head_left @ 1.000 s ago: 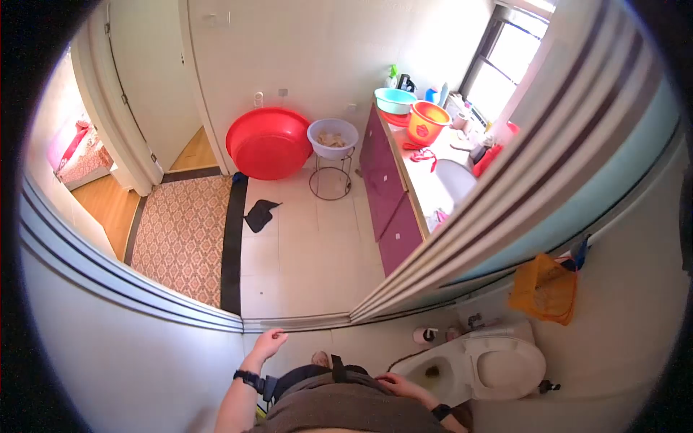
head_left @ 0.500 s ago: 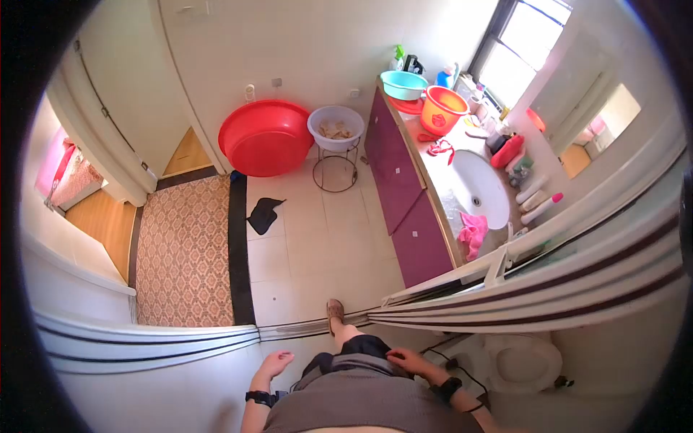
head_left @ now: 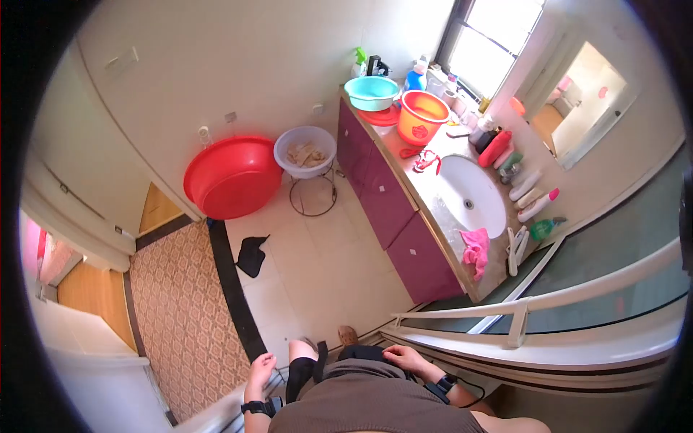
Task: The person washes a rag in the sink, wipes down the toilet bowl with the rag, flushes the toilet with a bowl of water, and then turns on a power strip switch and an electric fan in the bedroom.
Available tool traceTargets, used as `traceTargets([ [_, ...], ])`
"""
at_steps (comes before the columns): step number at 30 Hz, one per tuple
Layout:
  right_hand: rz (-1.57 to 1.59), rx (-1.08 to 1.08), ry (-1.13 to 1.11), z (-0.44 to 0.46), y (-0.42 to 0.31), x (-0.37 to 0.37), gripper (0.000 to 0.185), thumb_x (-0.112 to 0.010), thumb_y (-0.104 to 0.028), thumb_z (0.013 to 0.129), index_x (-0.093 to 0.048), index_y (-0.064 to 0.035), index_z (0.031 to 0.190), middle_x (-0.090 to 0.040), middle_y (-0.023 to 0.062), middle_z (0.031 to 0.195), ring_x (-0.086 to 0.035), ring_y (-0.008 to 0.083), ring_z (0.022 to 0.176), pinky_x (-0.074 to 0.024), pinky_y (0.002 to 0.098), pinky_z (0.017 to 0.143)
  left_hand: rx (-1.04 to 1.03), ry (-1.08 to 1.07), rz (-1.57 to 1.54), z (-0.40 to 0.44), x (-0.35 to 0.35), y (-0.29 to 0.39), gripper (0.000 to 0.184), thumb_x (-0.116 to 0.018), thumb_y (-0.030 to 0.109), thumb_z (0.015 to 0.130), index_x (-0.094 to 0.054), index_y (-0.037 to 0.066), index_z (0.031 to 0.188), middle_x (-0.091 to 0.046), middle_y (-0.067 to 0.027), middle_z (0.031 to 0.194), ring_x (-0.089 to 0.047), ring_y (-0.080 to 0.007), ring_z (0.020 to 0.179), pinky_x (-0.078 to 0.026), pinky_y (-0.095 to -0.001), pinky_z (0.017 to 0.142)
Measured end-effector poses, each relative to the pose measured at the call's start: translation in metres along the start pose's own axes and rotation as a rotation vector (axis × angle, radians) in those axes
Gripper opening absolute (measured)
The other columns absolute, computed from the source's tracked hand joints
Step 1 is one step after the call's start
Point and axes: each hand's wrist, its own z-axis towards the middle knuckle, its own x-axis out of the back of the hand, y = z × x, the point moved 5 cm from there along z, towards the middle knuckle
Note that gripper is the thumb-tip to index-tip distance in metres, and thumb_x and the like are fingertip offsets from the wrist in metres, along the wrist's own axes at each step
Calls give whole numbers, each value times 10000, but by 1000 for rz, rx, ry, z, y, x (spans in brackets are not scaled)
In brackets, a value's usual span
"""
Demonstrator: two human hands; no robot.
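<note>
At the lower left, my left hand (head_left: 261, 369) hangs beside my dark shorts with its fingers loosely curled; whether they hold anything is too small to tell. My right hand (head_left: 404, 359) rests against the front of the shorts, near the hem of my brown shirt (head_left: 361, 400), its fingers bent and partly hidden. Both wrists carry black bands. My feet show on the pale tiles just beyond the door track. Ahead stands the purple cabinet (head_left: 375, 184) with the white sink (head_left: 473, 195) in its counter, and a pink cloth (head_left: 476, 252) lies by the sink's near edge.
A red tub (head_left: 234, 180) leans against the wall. Beside it a whitish basin (head_left: 304, 151) sits on a wire stand. A black cloth (head_left: 251, 256) lies on the floor near the patterned mat (head_left: 180, 317). An orange bucket (head_left: 420, 119) and turquoise basin (head_left: 372, 94) stand on the counter.
The view has moved forward through the folding door and turned right. The toilet has left view; the sink, mirror and bottles show more fully. My hands stay low at my sides.
</note>
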Motion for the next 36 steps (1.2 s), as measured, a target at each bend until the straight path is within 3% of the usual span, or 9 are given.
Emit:
traceTargets([
  [6,137,-45,141,50,-56,-25,322,-581,-297,949,-622,-39,1137,-656,13,957,-599,88,812,-493,247,704,130,-156,269,60,69,39,407,-696,282,872,-624,31,1184,-687,-91,1019,-638,-126,816,-519,-281,733],
  [10,326,-15,189,84,-119,-57,326,-587,-276,955,-603,-24,1161,-658,32,962,-612,103,819,-501,253,720,-33,-147,419,129,142,90,437,-696,314,860,-624,28,1183,-690,-115,1019,-655,-197,885,-523,-320,798],
  [14,193,106,148,115,-151,-67,310,-597,-229,953,-594,-14,1176,-661,36,982,-618,110,851,-515,271,759,-154,33,397,194,206,141,449,-681,293,866,-600,21,1213,-678,-142,1061,-657,-199,901,-531,-319,772],
  [19,342,81,338,134,-166,-23,314,-618,-233,934,-596,-17,1161,-656,36,946,-611,102,802,-510,257,709,-252,-17,425,240,212,187,413,-682,242,871,-602,4,1199,-678,-92,987,-626,-164,892,-506,-301,807],
  [22,455,94,383,143,-190,20,332,-640,-263,917,-608,-35,1156,-648,25,920,-615,103,786,-513,266,692,-262,-120,498,255,187,201,390,-679,237,875,-611,19,1191,-675,-80,975,-628,-152,818,-518,-298,737],
  [25,465,139,472,175,-204,84,323,-639,-257,913,-609,-47,1156,-645,23,912,-622,104,781,-514,263,673,-117,-184,396,271,157,207,411,-706,247,855,-624,5,1177,-689,-87,948,-629,-154,831,-516,-297,766],
  [33,427,180,803,292,-249,332,456,-681,-196,863,-517,-22,1252,-627,53,932,-593,79,681,-502,242,587,27,-151,415,302,89,273,438,-695,241,868,-588,-14,1207,-674,-66,921,-595,-114,741,-497,-260,669],
  [34,310,288,838,330,-227,372,495,-675,-199,857,-489,-20,1280,-648,114,942,-637,185,737,-535,314,659,63,-141,403,308,80,286,439,-694,240,869,-584,-13,1210,-676,-69,932,-594,-114,740,-495,-257,664],
  [36,-229,144,950,349,-251,426,487,-626,-187,876,-467,-17,1303,-626,179,1075,-646,298,827,-535,380,751,71,-150,403,317,57,319,432,-697,237,866,-589,-9,1205,-677,-72,946,-585,-109,729,-490,-252,650],
])
